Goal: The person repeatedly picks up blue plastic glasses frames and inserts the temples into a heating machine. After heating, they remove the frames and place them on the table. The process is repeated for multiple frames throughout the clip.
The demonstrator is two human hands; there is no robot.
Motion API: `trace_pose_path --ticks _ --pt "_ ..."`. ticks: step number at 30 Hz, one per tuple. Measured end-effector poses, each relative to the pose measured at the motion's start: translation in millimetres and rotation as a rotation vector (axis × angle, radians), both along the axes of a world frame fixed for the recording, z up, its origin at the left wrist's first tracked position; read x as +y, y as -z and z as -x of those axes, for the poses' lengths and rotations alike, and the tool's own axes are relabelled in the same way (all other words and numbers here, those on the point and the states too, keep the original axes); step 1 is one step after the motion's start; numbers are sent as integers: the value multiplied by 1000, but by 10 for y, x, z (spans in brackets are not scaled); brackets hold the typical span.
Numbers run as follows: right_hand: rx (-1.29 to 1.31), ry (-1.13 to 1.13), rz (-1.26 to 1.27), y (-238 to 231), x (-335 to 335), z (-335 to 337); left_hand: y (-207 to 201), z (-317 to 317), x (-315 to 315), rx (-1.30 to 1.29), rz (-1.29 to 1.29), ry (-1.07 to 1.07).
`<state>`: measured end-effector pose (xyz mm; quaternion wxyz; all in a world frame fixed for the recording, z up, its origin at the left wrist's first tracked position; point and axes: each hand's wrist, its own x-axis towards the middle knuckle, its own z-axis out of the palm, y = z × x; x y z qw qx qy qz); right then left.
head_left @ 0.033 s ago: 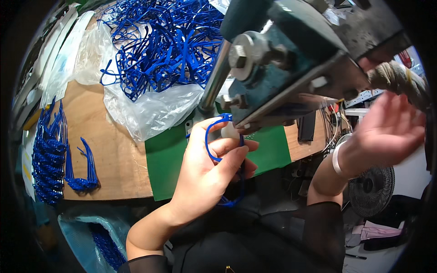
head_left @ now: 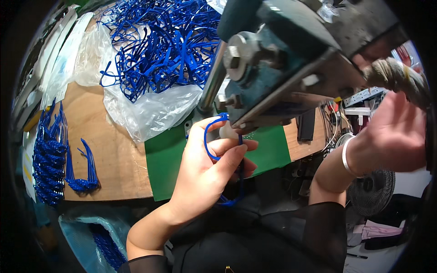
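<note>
My left hand (head_left: 207, 161) is closed on a thin blue plastic strip (head_left: 206, 141), its thumb and fingers pinching it. The strip curves into a loop, and its upper end lies under the head of a dark green metal press (head_left: 277, 68). A small whitish part (head_left: 227, 132) sits beside my fingertips, just below the press head. Part of the strip hangs below my hand against dark clothing. On the far right, my right hand (head_left: 393, 136) is raised, blurred, with fingers stretched out near a cloth-wrapped bar (head_left: 396, 75); contact between them is unclear.
A tangled heap of blue strips (head_left: 168, 50) lies on clear plastic sheeting (head_left: 159, 111) behind the press. Bundled blue strips (head_left: 49, 164) lie at left on the wooden table (head_left: 109, 150). A green mat (head_left: 168, 177) lies under the press; a fan (head_left: 371, 191) stands at right.
My right hand has shifted a little to the right. My left hand and the blue strip stay nearly in place.
</note>
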<state>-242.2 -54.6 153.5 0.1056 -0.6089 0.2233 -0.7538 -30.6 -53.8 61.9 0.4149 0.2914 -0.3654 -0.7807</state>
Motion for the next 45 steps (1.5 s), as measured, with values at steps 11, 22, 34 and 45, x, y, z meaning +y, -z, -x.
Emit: trace_pose_path --ticks 11,22,34,45 --pt "256 -383 -18 -169 336 -222 -11 143 78 -34 27 -19" --pt "136 119 3 -359 76 -366 8 64 4 45 17 4" --pt "295 143 -1015 1383 347 27 1156 -1521 -12 -1330 709 -157" --pt "680 1 -853 1395 239 -253 1253 -1440 -1689 -1621 920 -605"
